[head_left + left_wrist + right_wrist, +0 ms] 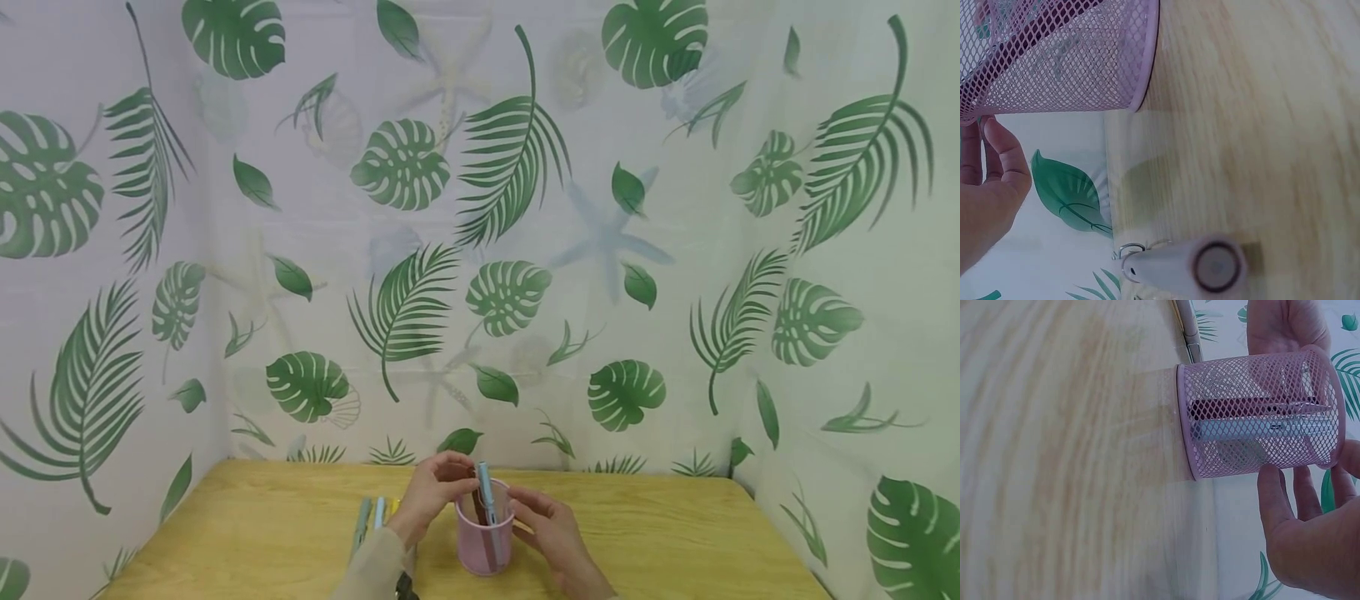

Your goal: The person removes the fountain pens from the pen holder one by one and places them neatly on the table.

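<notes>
A pink mesh pen holder (pixel 471 550) stands upright on the wooden table. Inside it lean a light blue pen (pixel 485 483), its top above the rim, and a dark brown pen (pixel 478 507). At the left rim, my left hand (pixel 426 498) has thumb and forefinger curved together at the dark pen's upper end, seeming to pinch it; the fingertips are partly hidden. My right hand (pixel 551 535) grips the holder's right side. In the right wrist view, fingertips (pixel 1268 478) press the mesh of the holder (pixel 1229 459), and the thumb sits at the rim.
Left of the holder lie a grey-green pen (pixel 362 521), a light blue pen (pixel 379 512) and a yellow one (pixel 395 505), partly behind my left arm. A pale pen's round end (pixel 1217 267) shows close up in the left wrist view. Leaf-patterned cloth (pixel 525 367) borders the table (pixel 652 533).
</notes>
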A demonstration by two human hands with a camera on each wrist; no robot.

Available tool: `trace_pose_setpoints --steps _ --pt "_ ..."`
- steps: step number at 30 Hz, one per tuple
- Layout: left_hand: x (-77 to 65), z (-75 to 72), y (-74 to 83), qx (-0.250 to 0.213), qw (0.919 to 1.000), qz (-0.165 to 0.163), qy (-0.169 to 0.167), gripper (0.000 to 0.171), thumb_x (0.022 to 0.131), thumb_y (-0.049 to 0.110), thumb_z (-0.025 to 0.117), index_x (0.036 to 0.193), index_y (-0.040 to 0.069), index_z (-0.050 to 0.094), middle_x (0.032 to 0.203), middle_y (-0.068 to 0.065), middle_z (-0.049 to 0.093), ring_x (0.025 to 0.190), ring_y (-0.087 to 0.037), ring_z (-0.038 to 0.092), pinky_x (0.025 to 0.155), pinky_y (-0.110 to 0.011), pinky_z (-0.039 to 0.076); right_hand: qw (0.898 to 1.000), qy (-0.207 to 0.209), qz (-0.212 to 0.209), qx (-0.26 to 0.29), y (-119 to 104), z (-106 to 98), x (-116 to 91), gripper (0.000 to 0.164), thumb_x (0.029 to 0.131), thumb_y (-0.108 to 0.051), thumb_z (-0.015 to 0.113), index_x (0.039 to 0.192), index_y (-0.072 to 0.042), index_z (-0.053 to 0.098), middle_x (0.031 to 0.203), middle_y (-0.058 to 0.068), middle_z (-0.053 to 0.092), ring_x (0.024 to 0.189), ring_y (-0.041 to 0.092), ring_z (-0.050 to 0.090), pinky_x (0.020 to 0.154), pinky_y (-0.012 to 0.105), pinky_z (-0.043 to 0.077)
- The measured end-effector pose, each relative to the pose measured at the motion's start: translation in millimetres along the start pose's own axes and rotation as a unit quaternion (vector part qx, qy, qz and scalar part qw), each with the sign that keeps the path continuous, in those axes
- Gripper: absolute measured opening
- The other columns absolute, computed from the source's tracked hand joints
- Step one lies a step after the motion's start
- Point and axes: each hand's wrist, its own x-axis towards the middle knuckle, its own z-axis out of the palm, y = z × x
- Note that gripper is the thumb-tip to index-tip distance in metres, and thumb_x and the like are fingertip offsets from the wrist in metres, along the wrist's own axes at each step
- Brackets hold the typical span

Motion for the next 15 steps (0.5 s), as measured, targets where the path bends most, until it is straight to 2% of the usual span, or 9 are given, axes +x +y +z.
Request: trace_pose_setpoints --steps 5,12,15 --pt "-2.8 -1.1 -0.1 -0.002 1.0 0.004 0.003 0.034 0.085 0.014 0.076 0.114 0.001 0.064 0.108 -0.01 0.071 0.091 -0.012 0.064 0.074 -0.027 0.052 1.0 -0.001 0.003 -0.006 0.6 -0.4 -0.1 0.044 0.093 -0.021 0.068 0.127 0.006 0.059 0.121 0.014 0.067 0.107 0.021 0.066 0.092 0.04 0.055" --pt "-7.6 -1.8 3.9 0.035 0.9986 0.031 0.025 0.029 0.084 0.013 0.077 0.109 0.003 0.066 0.104 -0.014 0.072 0.088 -0.013 0.063 0.075 -0.028 0.052 1.0 0.001 -0.002 -0.008 0.6 0.6 0.2 0.044 0.093 -0.021 0.067 0.127 0.007 0.059 0.123 0.017 0.065 0.108 0.023 0.065 0.092 0.039 0.055" --pt "-8.8 -1.3 6.1 0.035 0.9981 0.039 0.033 0.027 0.085 0.012 0.076 0.108 0.002 0.067 0.103 -0.015 0.072 0.087 -0.013 0.063 0.075 -0.027 0.052 1.0 0.001 -0.003 -0.007 0.5 1.0 -0.2 0.043 0.094 -0.019 0.066 0.127 0.007 0.059 0.125 0.019 0.064 0.109 0.024 0.065 0.092 0.039 0.055"
